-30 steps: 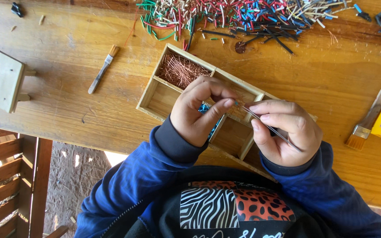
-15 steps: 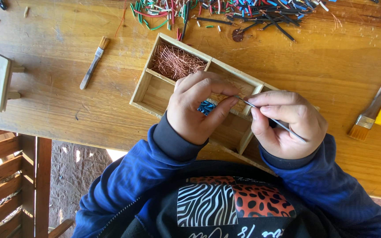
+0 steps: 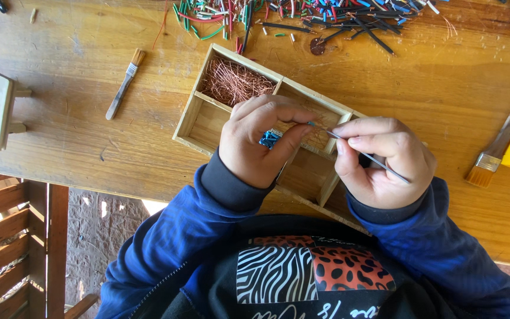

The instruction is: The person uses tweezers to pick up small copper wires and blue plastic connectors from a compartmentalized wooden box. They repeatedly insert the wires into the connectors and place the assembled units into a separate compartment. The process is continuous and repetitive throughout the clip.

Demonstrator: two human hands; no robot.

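Already copper strands (image 3: 231, 80) fill one tray (image 3: 187, 118) compartment; at twelve o'clock many wires (image 3: 302, 15) remain unstripped. Left hand (image 3: 261, 142) pinches a wire (image 3: 361, 155); right hand (image 3: 382, 162) grips it.

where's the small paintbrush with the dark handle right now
In the head view the small paintbrush lies on the wooden table, left of the divided wooden box and away from both hands.

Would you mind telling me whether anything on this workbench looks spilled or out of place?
Cut wire pieces in many colours lie scattered loose along the table's far edge, outside the wooden tray; only bare copper strands sit sorted in a compartment.
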